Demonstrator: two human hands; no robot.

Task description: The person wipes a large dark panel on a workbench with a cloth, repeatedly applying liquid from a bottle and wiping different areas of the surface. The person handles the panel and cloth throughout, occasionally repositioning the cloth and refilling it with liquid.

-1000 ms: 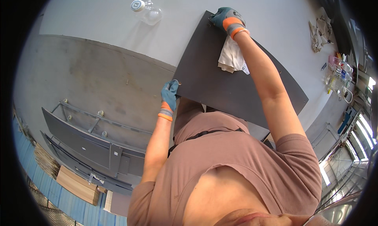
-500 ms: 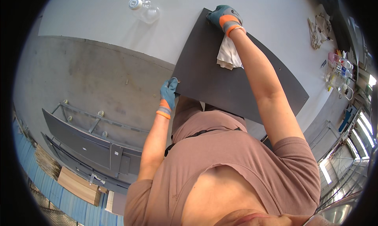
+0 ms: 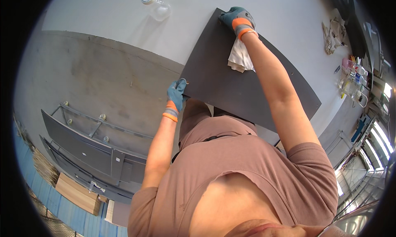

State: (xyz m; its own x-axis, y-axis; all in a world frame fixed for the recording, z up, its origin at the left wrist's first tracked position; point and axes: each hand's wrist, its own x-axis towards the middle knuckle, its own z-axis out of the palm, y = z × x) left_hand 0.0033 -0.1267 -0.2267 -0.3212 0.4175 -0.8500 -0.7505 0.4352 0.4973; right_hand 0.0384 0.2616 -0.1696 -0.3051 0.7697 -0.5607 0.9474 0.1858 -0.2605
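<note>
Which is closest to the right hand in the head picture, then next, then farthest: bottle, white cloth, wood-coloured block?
From the right hand:
1. White cloth, on the dark panel.
2. Clear bottle, left, on the pale table.
3. Wood-coloured block, far lower left.

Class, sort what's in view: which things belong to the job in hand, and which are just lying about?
Job in hand:
dark grey panel, touched by left hand and right hand
pale cloth by the right hand

Apparently lying about:
white-capped clear bottle
crumpled fabric
dark panels at lower left
</note>
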